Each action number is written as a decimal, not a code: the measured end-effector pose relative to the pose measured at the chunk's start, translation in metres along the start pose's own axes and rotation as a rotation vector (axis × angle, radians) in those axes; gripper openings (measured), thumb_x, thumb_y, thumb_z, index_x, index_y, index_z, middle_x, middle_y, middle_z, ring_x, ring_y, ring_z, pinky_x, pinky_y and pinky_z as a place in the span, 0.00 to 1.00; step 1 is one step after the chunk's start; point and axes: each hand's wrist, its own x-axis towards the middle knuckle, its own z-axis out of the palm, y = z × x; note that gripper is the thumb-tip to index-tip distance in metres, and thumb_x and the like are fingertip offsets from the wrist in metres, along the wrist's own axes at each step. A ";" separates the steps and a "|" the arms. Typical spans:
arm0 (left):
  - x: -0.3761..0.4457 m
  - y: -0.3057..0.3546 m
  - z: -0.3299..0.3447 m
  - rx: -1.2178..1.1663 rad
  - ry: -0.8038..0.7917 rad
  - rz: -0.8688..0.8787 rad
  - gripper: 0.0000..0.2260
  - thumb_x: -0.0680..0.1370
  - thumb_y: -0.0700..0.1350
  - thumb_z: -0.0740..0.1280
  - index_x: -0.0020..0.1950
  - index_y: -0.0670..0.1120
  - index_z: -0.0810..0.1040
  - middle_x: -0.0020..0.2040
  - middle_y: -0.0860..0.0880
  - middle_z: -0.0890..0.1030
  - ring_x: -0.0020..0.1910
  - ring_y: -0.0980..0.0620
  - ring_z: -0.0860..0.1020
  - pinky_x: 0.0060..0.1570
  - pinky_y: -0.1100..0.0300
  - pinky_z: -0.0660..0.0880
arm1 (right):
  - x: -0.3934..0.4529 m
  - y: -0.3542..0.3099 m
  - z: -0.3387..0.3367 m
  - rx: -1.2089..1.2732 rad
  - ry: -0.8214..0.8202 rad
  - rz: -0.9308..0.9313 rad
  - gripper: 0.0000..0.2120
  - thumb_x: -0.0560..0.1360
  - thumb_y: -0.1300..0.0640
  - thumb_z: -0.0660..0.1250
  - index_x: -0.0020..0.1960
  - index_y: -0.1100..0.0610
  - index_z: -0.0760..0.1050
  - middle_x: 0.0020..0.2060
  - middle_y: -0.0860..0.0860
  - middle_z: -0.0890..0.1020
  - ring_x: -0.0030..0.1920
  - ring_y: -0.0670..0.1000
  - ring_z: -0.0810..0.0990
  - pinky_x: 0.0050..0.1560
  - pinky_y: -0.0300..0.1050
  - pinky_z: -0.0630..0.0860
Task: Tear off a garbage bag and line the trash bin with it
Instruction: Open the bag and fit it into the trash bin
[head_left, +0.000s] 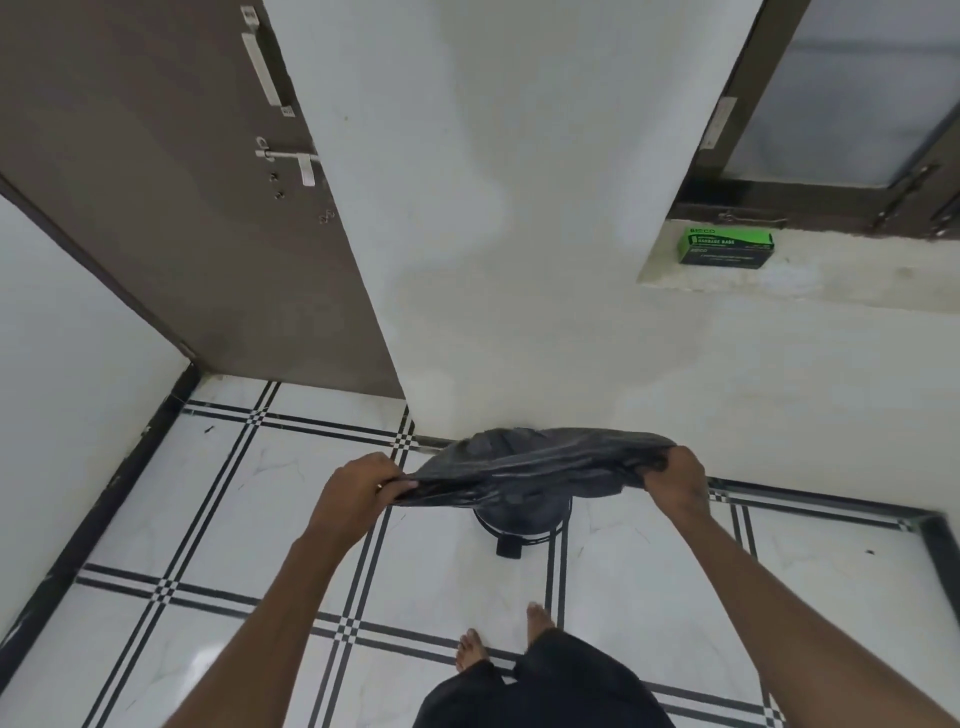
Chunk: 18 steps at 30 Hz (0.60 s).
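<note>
Garbage bag (535, 465) between left hand (353, 493), right hand (675, 483)

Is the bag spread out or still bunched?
Spread: both hands grip its ends, stretching the bag wide above the bin.

White marble-look floor (441, 561) crossed by black striped bands; white walls (498, 208); brown door (171, 171) with metal handle and latch; dark-framed frosted window (852, 88) above a stone ledge (831, 275).

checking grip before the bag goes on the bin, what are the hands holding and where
Both hold the black garbage bag: the left hand pinches its left end, the right hand grips its right end, stretching it above the trash bin.
</note>
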 end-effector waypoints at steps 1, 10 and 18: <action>-0.001 0.000 0.001 0.001 -0.003 0.010 0.14 0.78 0.55 0.66 0.41 0.47 0.82 0.38 0.54 0.79 0.36 0.54 0.76 0.36 0.58 0.72 | -0.005 0.002 0.003 0.016 -0.020 -0.020 0.07 0.72 0.67 0.68 0.47 0.66 0.82 0.39 0.57 0.83 0.38 0.56 0.77 0.39 0.46 0.73; 0.014 0.000 0.006 -0.020 0.052 -0.087 0.11 0.81 0.50 0.66 0.45 0.47 0.84 0.46 0.53 0.78 0.43 0.54 0.76 0.41 0.60 0.70 | -0.031 0.003 0.002 0.019 -0.086 -0.100 0.09 0.71 0.68 0.67 0.41 0.55 0.81 0.35 0.49 0.80 0.38 0.54 0.78 0.34 0.41 0.68; 0.017 -0.002 0.007 -0.053 0.063 -0.105 0.09 0.80 0.49 0.67 0.50 0.48 0.85 0.46 0.53 0.78 0.43 0.54 0.76 0.41 0.61 0.69 | -0.032 0.000 0.002 0.027 -0.083 -0.105 0.07 0.72 0.66 0.70 0.45 0.57 0.84 0.37 0.48 0.81 0.40 0.52 0.79 0.33 0.36 0.68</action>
